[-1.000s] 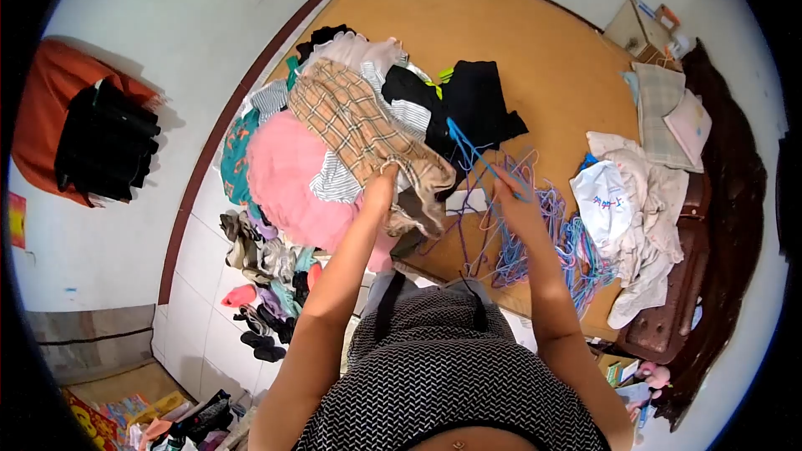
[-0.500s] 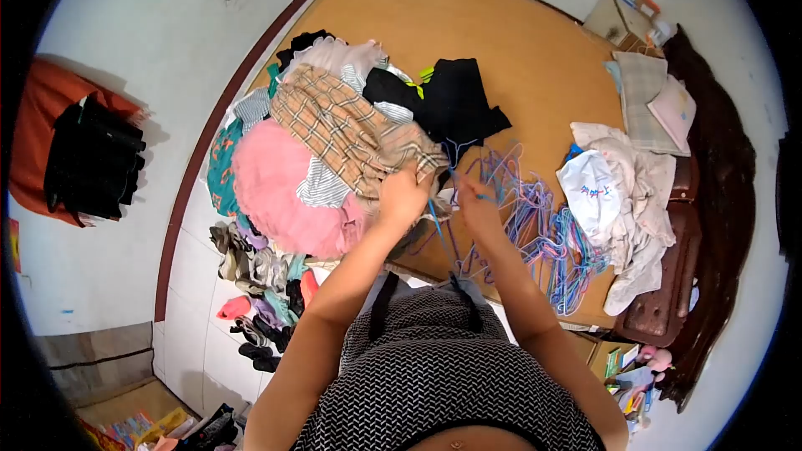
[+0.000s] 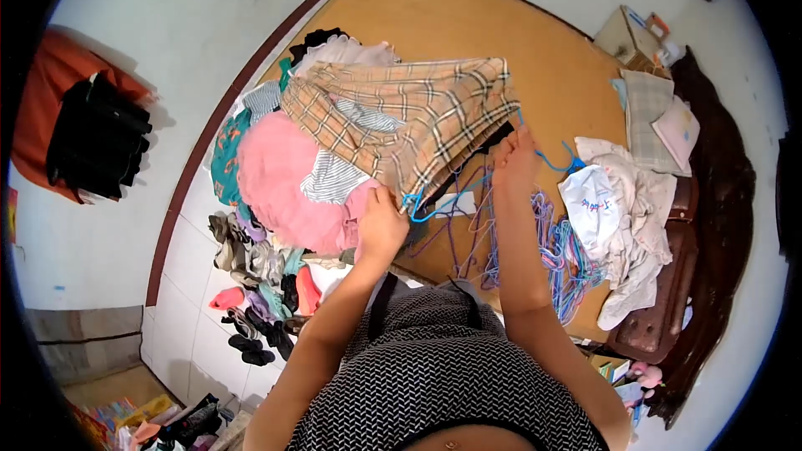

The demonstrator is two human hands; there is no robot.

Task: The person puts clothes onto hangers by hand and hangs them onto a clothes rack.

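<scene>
Tan plaid trousers point(image 3: 455, 108) are spread in the air above the clothes pile, their waist edge toward me. A blue clothes hanger point(image 3: 424, 218) runs along that edge. My left hand point(image 3: 383, 224) is closed on the trousers' near corner, beside the hanger's end. My right hand point(image 3: 513, 159) is raised at the far corner, with its fingers closed around the hanger and perhaps the cloth; the exact grip is partly hidden. Behind the trousers lie a pink tulle skirt point(image 3: 276, 184) and striped cloth point(image 3: 334, 177).
Tangled hangers point(image 3: 555, 246) lie right of my right arm on the tan bed surface point(image 3: 468, 17). Farther right is a heap of pale clothes point(image 3: 639, 200). Socks and small garments point(image 3: 259, 284) lie lower left. A dark wooden headboard point(image 3: 718, 200) stands at the right.
The trousers have been lifted off the pile and stretched out to the right. My right hand has moved up and outward, my left slightly down and left. The blue hanger now shows along the waist.
</scene>
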